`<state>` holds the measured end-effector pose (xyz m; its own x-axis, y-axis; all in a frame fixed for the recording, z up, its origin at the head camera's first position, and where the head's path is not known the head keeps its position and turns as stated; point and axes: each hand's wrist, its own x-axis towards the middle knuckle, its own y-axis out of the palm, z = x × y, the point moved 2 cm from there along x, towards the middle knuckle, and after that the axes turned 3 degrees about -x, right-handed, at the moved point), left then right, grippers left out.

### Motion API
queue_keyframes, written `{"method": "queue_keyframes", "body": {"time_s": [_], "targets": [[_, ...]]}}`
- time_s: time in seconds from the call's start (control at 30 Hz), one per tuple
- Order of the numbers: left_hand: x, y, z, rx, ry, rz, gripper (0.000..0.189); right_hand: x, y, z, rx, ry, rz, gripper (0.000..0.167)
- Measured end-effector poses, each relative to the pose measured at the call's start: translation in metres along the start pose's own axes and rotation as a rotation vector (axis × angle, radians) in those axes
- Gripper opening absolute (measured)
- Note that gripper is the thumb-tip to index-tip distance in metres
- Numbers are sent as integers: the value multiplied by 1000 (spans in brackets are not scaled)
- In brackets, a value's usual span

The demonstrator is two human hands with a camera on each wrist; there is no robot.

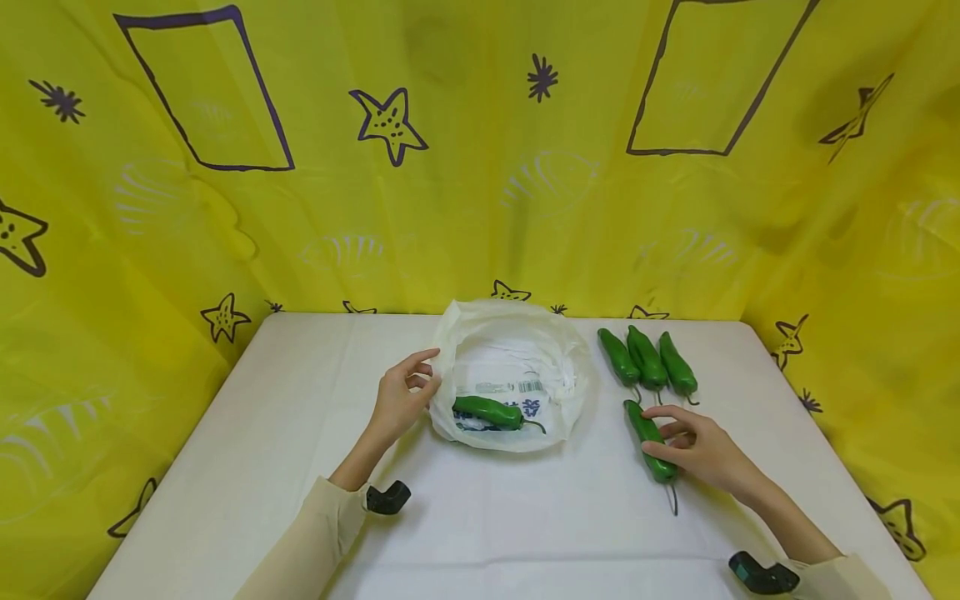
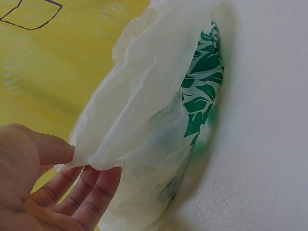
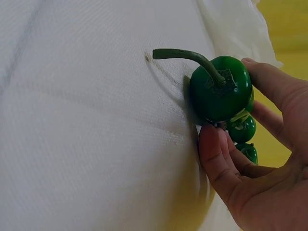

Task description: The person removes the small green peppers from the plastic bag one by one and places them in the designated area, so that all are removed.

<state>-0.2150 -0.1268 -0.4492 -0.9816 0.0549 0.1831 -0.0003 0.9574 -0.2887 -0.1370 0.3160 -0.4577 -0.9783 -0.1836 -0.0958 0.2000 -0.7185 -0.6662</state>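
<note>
My left hand point(image 1: 405, 400) pinches the left rim of a whitish plastic bag point(image 1: 577, 379) between thumb and fingers. Seen from the left wrist, the bag point(image 2: 134, 91) has a green leaf print low on its side. The bag's mouth stands wide, and one green pepper point(image 1: 489, 411) lies inside on the printed bottom. To the right, my right hand point(image 1: 705, 450) has its thumb and fingers around another green pepper point(image 1: 647, 429), its stem pointing toward me. In the right wrist view this pepper point(image 3: 216, 98) is held close over the white cloth.
Behind the held pepper, three more green peppers point(image 1: 647, 358) lie side by side near the table's back right. A white cloth covers the table point(image 1: 480, 525). Yellow curtains point(image 1: 465, 200) with sea-star drawings hang at the back and both sides.
</note>
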Motion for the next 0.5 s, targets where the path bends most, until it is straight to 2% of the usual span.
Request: {"method": "queue_keyframes", "body": {"time_s": [0.5], "targets": [[0, 0, -1, 11, 5, 5, 44, 0, -1, 1, 4, -22, 7, 51]]}}
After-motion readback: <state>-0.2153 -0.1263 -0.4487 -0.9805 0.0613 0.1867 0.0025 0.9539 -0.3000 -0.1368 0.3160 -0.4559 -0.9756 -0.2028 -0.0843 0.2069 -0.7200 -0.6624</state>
